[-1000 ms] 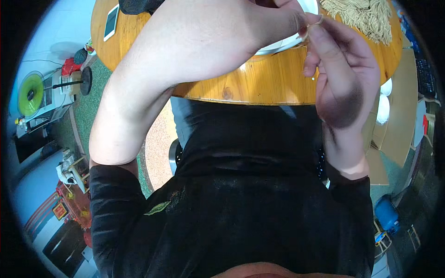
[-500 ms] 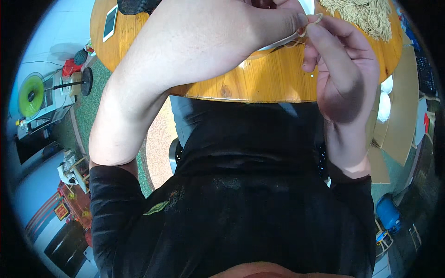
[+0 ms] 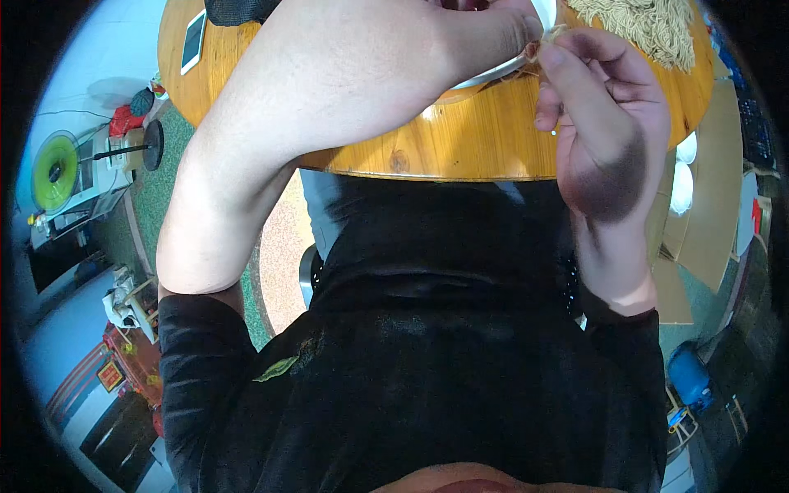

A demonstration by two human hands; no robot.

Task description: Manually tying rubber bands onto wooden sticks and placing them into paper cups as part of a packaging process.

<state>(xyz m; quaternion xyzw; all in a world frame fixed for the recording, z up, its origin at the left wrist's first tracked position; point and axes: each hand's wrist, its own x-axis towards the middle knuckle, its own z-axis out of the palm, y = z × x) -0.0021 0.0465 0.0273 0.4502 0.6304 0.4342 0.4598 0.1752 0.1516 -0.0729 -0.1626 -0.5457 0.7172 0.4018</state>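
Above the wooden table's near half, my two hands meet at a short piece of cream yarn (image 3: 552, 35). My right hand (image 3: 612, 103) pinches it between thumb and forefinger, the other fingers curled. My left hand (image 3: 472, 45) reaches across from the left and closes on the yarn's other side, its thumb pressed down close to the right fingertips. Most of the left fingers are hidden behind the back of the hand. Beneath the hands lies a white dish (image 3: 500, 74), only its rim showing, with thin strands beside it.
A heap of cream yarn (image 3: 645, 29) lies at the table's (image 3: 394, 160) far right. To the far left are a white phone (image 3: 194, 41) and a black mesh item (image 3: 238, 10). Open cardboard (image 3: 707, 214) stands right of the table; a green-bladed fan (image 3: 56, 171) is at left.
The loop of yarn between my fingertips has drawn smaller and lower. My right hand has shifted slightly left, and more of the dish's rim shows.
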